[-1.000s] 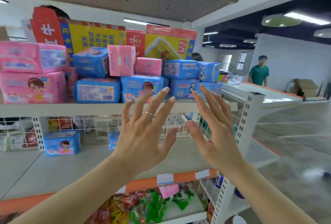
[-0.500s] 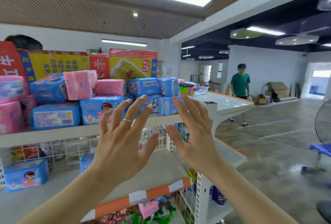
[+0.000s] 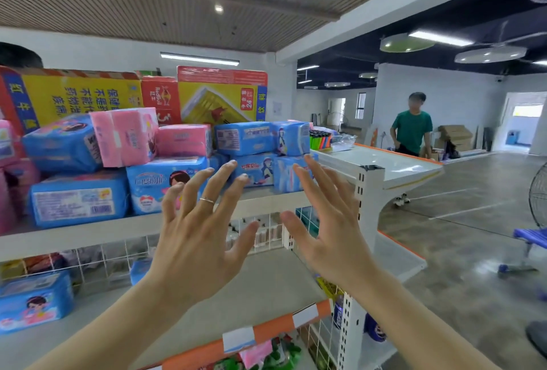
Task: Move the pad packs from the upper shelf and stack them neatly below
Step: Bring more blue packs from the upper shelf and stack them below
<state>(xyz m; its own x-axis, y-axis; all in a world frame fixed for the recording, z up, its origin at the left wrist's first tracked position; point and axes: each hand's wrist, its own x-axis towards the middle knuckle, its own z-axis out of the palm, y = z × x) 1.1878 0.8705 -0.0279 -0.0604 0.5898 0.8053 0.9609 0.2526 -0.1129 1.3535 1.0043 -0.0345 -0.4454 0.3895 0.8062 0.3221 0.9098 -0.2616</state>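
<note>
Pad packs — blue and pink plastic-wrapped bundles, some showing a cartoon girl and barcode labels — lie piled on the upper shelf. In front of them the left hand, a ring on one finger, and the right hand are raised with fingers spread, holding nothing. Behind stand cartons — one reads "RedBull".

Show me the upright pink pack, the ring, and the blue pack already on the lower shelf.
Upright pink pack (image 3: 124, 135), head view: middle of its front face.
Ring (image 3: 206, 200), head view: band on a left-hand finger.
Blue pack on the lower shelf (image 3: 34, 301), head view: printed front.
</note>
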